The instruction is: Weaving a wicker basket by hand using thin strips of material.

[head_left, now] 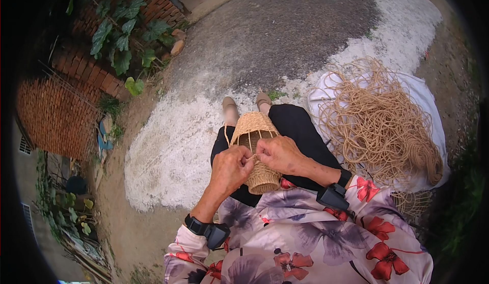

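Note:
A tan woven basket (253,122) lies across my lap, with bare upright strands showing between its two woven ends. The round rim (265,186) of its near end faces me. Over the middle of the basket, my left hand (232,168) is closed in a pinch on a thin cord (254,157). My right hand (281,154) pinches the same cord from the other side, its fingertips almost meeting those of the left. A loose length of cord (226,135) stands out at the basket's left side. My fingers hide part of the weave.
To my right, a large tangled heap of tan cord (369,113) lies on a white sheet (434,116). Another piece of open weave (411,202) sits below it. Brick stacks (56,116) and leafy plants (122,34) are at the left. Gravel and pale ground lie ahead.

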The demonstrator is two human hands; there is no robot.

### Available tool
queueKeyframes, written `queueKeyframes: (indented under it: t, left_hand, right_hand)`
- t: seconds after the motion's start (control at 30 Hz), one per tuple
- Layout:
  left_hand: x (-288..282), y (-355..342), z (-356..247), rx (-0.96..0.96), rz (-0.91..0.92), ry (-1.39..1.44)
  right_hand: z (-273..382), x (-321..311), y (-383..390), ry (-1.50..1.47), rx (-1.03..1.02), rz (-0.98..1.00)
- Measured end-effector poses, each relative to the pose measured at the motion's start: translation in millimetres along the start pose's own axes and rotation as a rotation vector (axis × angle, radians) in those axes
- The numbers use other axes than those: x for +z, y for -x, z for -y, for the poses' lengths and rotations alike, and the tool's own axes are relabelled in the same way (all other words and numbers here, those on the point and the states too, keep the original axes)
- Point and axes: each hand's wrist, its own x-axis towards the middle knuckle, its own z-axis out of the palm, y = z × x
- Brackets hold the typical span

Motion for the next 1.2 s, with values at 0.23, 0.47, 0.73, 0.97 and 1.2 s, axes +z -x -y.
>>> queueKeyframes:
  t: [0.23,0.47,0.73,0.97,1.2]
  left_hand:
    - [17.4,6.1,-0.9,0.139,-0.231,-0.189]
    - [35.4,5.2,2.8,0.131,-0.423,-0.207]
    - [31.3,8.1,6.2,0.145,-0.406,-0.067]
    - [28.5,7.0,6.0,0.187,-0.386,-0.098]
    - [2.8,2.3,4.0,0.096,-0.158,-0.083]
  right_hand:
    - [5.2,10.8,1.1,0.039,-0.007,-0.142]
    - [6.3,12.7,12.8,-0.229,0.113,-0.13]
    - [-3.7,-1.3,1.4,-0.29,-0.073,-0.094]
    - [-15.1,-3.6,-8.6,-0.274,-0.174,-0.027]
    - [-1.5,-17.6,-14.8,0.261,-0.361,-0.064]
